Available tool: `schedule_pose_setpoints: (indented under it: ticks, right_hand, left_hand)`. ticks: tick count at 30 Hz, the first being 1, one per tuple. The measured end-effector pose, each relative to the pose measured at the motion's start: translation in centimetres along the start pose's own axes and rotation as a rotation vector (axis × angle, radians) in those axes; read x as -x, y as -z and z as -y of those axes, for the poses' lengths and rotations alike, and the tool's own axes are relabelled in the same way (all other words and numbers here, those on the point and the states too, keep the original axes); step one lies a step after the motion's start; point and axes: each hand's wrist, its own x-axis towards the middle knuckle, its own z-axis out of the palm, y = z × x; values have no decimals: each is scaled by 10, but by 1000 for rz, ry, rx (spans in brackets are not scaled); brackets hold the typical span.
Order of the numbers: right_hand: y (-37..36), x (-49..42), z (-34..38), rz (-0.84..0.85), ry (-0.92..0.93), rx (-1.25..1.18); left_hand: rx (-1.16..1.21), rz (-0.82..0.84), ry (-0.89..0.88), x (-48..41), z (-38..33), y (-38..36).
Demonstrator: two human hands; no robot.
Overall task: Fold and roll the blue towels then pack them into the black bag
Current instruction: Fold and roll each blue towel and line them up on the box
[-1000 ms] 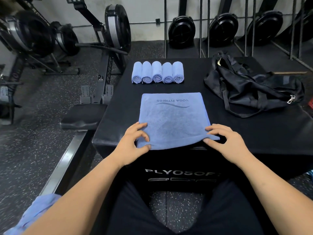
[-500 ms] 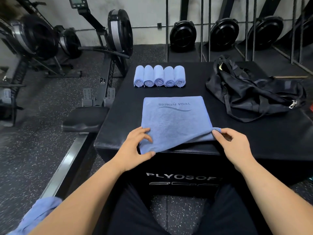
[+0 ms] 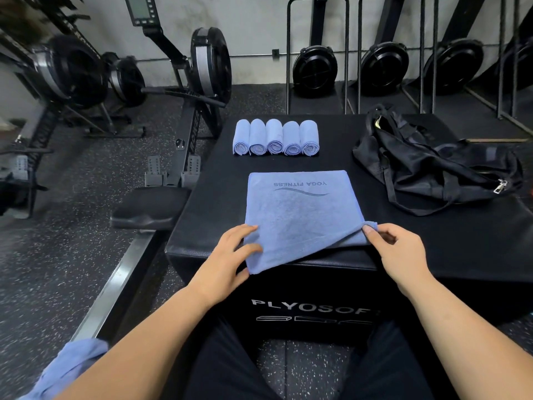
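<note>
Left hand (image 3: 227,255) and right hand (image 3: 399,249) pinch near corners of the blue towel (image 3: 302,215).

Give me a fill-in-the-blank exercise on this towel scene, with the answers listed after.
A row of ____ rolled towels lies on the black box.
The flat towel reads YOGA ____.
The black bag lies to the flat towel's ____.
The left hand and right hand each hold a near ____ of the flat towel.
Missing words: five; FITNESS; right; corner.
</note>
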Motion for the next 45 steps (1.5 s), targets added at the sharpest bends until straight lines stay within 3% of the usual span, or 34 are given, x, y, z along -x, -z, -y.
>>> schedule_pose_setpoints:
  ticks: [5,9,14,18,23,31,37,45]
  right_hand:
    - [1,1,1,11,3,-24]
    - [3,2,2,38,-15,-74]
    - [12,4,5,94,-4,-111]
    - [19,6,11,164,-32,-156]
    - [26,11,19,169,-62,-186]
    - [52,17,23,330,-72,-96]
    - [45,-2,31,248,-25,-121]
    - [13,-46,48,94,8,-144]
  left_hand:
    - [63,-147,28,3,-7,-5]
    - [159,-288,213,1,-14,-3]
    - [405,-266,583,-9,-16,5]
    - [558,-359,710,-19,-16,16]
    - [543,-314,683,-20,-10,27]
    - [571,-179,617,-10,-14,53]
    - [662,-307,662,-35,-12,60]
    - [566,-415,715,-87,7,53]
